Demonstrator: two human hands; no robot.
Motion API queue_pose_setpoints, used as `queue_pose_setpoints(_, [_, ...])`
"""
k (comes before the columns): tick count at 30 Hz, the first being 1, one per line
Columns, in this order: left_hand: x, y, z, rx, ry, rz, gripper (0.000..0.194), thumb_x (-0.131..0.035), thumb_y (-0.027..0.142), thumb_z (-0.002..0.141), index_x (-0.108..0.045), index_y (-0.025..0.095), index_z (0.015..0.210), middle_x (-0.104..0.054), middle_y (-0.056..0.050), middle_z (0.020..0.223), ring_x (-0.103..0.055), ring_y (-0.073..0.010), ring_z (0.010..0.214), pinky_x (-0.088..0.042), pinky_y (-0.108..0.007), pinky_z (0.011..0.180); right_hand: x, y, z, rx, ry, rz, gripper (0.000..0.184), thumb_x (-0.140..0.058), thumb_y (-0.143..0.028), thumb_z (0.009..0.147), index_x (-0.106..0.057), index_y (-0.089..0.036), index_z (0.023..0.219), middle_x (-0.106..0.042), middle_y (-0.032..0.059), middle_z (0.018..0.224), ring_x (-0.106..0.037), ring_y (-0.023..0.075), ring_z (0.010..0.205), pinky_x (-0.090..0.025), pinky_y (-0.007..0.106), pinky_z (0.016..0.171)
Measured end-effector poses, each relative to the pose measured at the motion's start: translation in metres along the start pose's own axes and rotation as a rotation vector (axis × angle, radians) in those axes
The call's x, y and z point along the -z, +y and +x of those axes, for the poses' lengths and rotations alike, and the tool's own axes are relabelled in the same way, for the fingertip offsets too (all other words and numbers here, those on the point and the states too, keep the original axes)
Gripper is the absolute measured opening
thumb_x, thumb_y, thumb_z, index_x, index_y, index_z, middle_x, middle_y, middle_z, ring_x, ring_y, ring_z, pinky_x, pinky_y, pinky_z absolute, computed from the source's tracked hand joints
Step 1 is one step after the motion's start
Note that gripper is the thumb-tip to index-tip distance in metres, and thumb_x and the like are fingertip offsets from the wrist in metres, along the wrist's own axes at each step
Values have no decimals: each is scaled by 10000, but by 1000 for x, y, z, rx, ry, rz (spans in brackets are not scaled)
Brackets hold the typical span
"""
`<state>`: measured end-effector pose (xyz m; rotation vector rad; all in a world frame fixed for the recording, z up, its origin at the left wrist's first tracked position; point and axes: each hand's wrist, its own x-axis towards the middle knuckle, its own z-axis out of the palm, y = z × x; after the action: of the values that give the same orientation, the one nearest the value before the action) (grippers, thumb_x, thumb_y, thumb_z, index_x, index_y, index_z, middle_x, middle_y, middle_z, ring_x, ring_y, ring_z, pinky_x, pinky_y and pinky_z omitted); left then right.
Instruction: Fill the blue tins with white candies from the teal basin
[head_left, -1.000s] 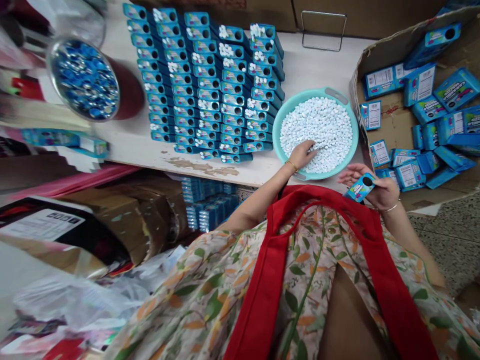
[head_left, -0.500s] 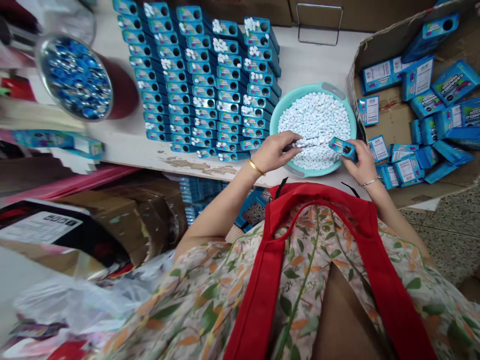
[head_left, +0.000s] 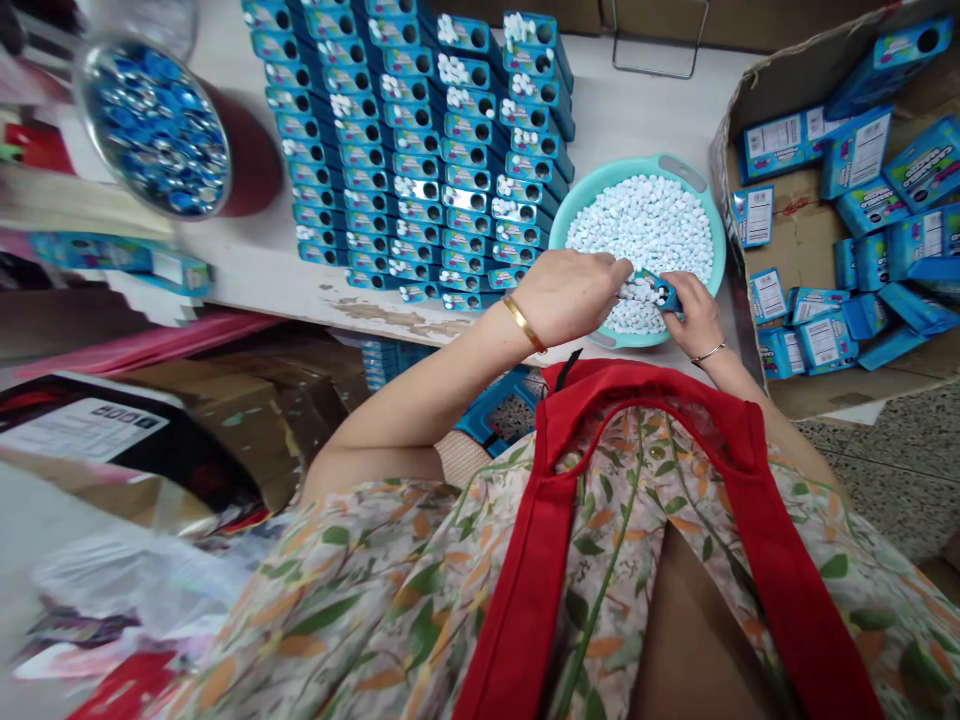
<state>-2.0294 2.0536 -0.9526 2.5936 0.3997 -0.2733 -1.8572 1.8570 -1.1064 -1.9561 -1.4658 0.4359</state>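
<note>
Over a turquoise bowl [head_left: 561, 240] full of small white candies [head_left: 637, 220], my right hand [head_left: 691, 310] grips a small blue candy box [head_left: 658, 290] by its outer end. My left hand [head_left: 574, 295], with a gold bangle at the wrist, is closed with its fingertips against the near end of that box. White pieces show under and beside those fingertips; the rest of what it holds is hidden by the hand. Left of the bowl stand columns of blue boxes [head_left: 420, 145] with round holes on top, several with white candies heaped on them.
A cardboard carton [head_left: 795, 215] on the right holds loose blue boxes [head_left: 821, 340]. At the left is a metal pot [head_left: 225, 150] of blue and silver wrapped pieces. A wire stand [head_left: 660, 72] lies at the back. Below the table edge are a blue stool [head_left: 499, 410] and plastic bags [head_left: 142, 570].
My left hand has moved right from the candies in the bowl to the blue box. My right hand has brought the box slightly left. The view has shifted a little.
</note>
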Motion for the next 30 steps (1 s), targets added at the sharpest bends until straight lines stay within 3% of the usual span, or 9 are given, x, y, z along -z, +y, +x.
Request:
queue_pose_setpoints(5, [-2,-5,0,-5,17,-14,220,-631,372,1040,-744,230,1165,-711,-95,1040,-729,-362,1074,-571,-540,964,-3,2,-2,-6,20,53,622,-568,-199,884,-619,-251,1501,-724,153,1447,-667,358,1374,-575,590,1208])
queue_pose_setpoints(11, [-20,-8,-6,15,77,-41,242,-582,391,1081,-757,234,1138,-686,-95,1053,-728,-356,1110,-566,-534,971,-12,10,-1,-2,15,34,627,-561,-202,879,-624,-272,1500,-729,138,1455,-660,361,1383,-552,624,1233])
queue_pose_setpoints(15, [-39,-39,1,82,135,-24,225,-593,352,1077,-715,238,1228,-684,-88,1156,-707,-348,1164,-554,-530,1007,-11,14,-3,-12,96,34,558,-561,-254,919,-626,-256,1472,-715,154,1432,-659,364,1378,-548,626,1234])
queue_pose_setpoints(18, [-62,-79,21,221,139,-9,216,-634,257,1035,-691,209,1238,-675,-129,1275,-688,-363,1202,-547,-517,1019,1,13,-8,-68,154,65,485,-582,-351,972,-635,-251,1443,-709,165,1381,-672,369,1340,-567,614,1204])
queue_pose_setpoints(21, [-95,-99,54,297,21,6,223,-589,155,1015,-688,162,1214,-664,-199,1353,-674,-397,1251,-531,-511,1036,14,12,-16,-138,157,82,471,-618,-460,992,-633,-266,1421,-720,157,1353,-679,379,1318,-566,623,1199])
queue_pose_setpoints(26, [-153,-70,114,143,-58,-136,352,-508,121,1029,-650,96,1350,-637,-245,1473,-634,-359,1361,-493,-447,1141,18,11,-30,-186,156,78,473,-643,-554,991,-635,-274,1372,-744,147,1321,-695,379,1282,-577,626,1174])
queue_pose_setpoints(30, [-171,-67,127,69,18,-317,341,-559,116,967,-659,125,1293,-691,-205,1392,-655,-298,1267,-495,-400,1134,6,13,-38,-129,170,132,454,-662,-557,1006,-633,-278,1364,-757,132,1287,-721,349,1227,-609,589,1124])
